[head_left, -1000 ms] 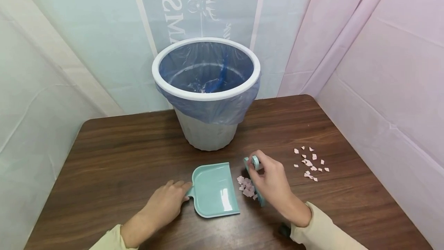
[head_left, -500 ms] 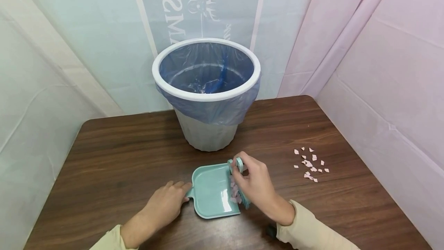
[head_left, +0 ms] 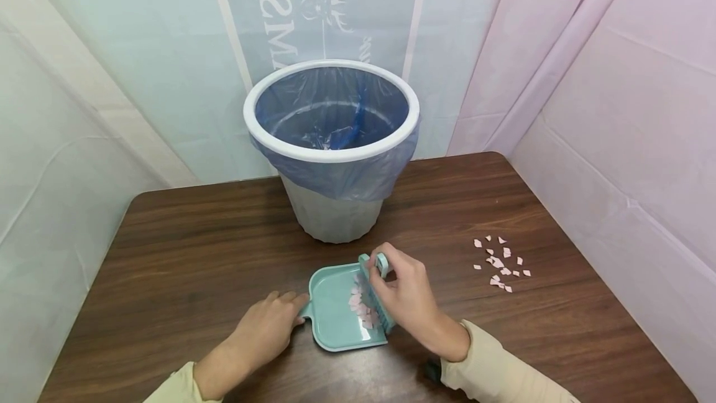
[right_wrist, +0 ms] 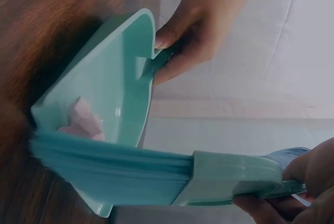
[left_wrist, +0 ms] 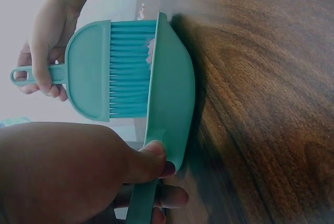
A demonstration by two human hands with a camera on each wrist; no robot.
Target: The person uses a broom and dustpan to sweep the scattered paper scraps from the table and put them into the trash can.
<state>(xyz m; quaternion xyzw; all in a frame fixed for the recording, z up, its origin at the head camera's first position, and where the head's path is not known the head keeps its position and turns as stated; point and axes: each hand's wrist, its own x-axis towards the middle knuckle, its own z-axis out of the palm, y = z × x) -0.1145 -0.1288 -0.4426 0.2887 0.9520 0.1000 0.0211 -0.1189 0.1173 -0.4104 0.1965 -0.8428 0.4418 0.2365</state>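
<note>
Dustpan (head_left: 332,310) and brush (left_wrist: 86,72) on a desk (head_left: 212,254). Left hand (head_left: 271,322) — thumb above, fingers beneath — pinches the dustpan's handle; right hand (head_left: 407,285) curls round the brush's handle, its head within the pan's right edge, beside pink scraps (head_left: 356,299). Loose scraps (head_left: 496,262) lie at right; far, a lined bin (head_left: 335,216), its contents indistinct.

Surface (head_left: 196,254): I see dark brown wood grain, far corners rounded.
Bin (head_left: 335,215): upright, my landmark, toward the far edge.
Dustpan (head_left: 332,303): lying on the bin's near side.
Scraps (head_left: 497,263): pale pink scatter, right of the bin, nearer my camera.
</note>
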